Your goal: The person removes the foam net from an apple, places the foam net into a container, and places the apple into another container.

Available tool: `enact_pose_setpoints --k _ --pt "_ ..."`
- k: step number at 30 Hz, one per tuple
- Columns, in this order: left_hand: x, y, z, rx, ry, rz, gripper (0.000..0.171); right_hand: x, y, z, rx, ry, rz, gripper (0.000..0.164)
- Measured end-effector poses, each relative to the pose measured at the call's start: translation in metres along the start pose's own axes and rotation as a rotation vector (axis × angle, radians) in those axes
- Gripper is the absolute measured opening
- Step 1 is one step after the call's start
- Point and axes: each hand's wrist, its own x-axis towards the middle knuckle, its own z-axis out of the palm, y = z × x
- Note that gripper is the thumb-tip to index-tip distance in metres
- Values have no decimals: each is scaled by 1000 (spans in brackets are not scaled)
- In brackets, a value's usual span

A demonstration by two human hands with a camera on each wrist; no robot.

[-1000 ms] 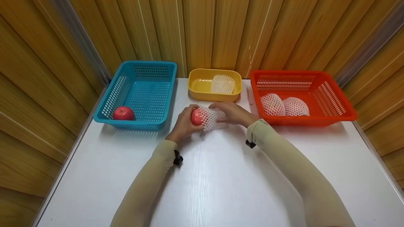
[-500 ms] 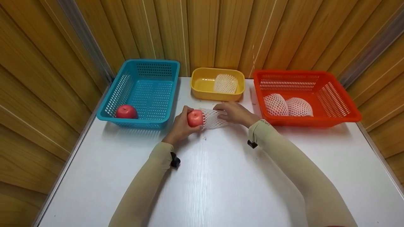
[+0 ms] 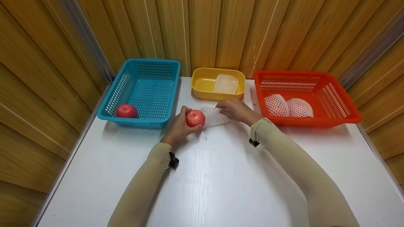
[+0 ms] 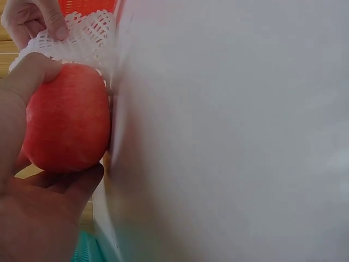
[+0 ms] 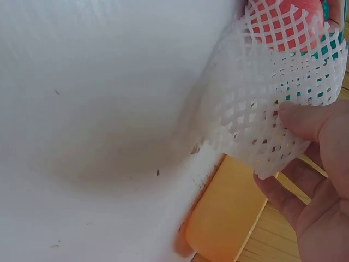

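While our left grip point(image 3: 180, 128) clamps the apple point(image 3: 195, 118) over the counter point(image 3: 202, 186) near the box point(image 3: 214, 95), our right grip point(image 3: 237, 111) pinches the net point(image 3: 213, 118). We should brace the apple and work the net evenly.

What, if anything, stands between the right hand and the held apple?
The white foam net: the right hand pinches it, and it spans the gap to the held apple, in the left hand.

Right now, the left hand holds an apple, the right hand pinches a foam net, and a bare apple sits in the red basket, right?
Wrong basket: the head view shows the bare apple in the blue basket. The left hand holds another apple and the right hand pinches a foam net.
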Motion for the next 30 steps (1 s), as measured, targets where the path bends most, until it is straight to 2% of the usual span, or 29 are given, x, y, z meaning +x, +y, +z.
enact_pose_setpoints --k 7,17,20,26,30 --pt "-1 0 -1 9 -5 -48 70 2 -4 -18 -13 -11 37 26" --pt "-2 4 -1 104 -26 -21 72 13 -12 -51 -73 -33 106 37" --pt "-3 5 -2 122 -30 -22 73 19 -14 -61 -107 -13 104 41" --pt "-4 8 -2 152 -26 3 70 31 -16 -77 -105 31 137 51" --pt "-4 11 -1 173 -6 -3 69 41 -14 -84 -102 85 138 43"
